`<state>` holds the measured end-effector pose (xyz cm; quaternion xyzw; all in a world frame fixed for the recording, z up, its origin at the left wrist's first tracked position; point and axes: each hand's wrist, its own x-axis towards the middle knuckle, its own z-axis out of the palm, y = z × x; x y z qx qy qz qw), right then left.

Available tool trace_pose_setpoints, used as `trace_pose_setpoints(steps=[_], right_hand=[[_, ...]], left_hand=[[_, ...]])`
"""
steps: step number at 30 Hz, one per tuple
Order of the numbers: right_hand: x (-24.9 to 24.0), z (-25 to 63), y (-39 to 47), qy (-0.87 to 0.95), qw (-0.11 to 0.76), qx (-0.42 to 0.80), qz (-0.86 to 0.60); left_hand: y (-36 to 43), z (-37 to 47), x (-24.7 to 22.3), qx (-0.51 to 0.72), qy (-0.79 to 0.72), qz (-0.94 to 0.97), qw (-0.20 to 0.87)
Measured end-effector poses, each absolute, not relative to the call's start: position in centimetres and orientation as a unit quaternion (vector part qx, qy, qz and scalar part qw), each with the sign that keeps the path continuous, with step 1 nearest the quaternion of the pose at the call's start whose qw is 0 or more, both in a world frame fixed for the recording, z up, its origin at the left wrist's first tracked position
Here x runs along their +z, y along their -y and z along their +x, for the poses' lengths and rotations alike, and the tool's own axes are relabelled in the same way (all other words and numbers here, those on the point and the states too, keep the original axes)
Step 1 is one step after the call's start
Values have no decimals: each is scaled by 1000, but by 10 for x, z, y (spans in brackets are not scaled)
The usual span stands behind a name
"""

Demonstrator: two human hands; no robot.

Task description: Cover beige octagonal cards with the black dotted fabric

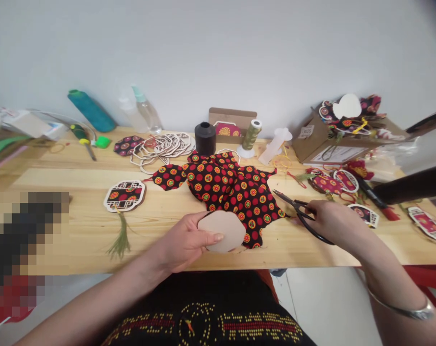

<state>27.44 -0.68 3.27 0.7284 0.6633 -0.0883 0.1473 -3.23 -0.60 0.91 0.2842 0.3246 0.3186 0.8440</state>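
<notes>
My left hand grips a pale octagonal cardboard piece, thumb on top, near the table's front edge. Behind it spreads a crumpled black fabric with red dots and yellow flowers; its near right edge is cut unevenly. To the right, my right hand is closed around the handles of black scissors, whose blades point left toward the fabric's right side. A fabric-covered octagonal piece lies at the fabric's left. Farther left rests a lattice-framed ornament with a green tassel.
Along the wall stand a teal thread cone, a spray bottle, a black spool and a green thread spool. White lattice frames are piled at the back. A cardboard box and several ornaments occupy the right. A black post juts in there.
</notes>
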Motion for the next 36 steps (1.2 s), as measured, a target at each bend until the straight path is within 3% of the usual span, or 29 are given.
trace_pose_setpoints(steps=[4,8,9,11,13,15,20,36], right_hand=[[22,297,6,-684,146,-127,703],[25,296,11,-684,128,-65,715],[28,288,13,-685,96,-37,721],[35,265,17,-723,-58,-47,687],[40,235,20,-748,-223,-160,605],[40,207,22,-746,-297,-257,538],[31,170,19,-735,-317,-349,488],[39,165,20,-741,-271,-339,512]], left_hand=[[6,-33,7,312,-338,297,837],[6,-35,3,286,-349,353,819],[5,-35,4,276,-356,372,812],[5,-33,5,256,-371,410,793],[4,-30,9,240,-385,443,773],[4,-27,13,226,-388,474,757],[4,-22,19,197,-370,532,735],[3,-14,20,145,-393,537,732]])
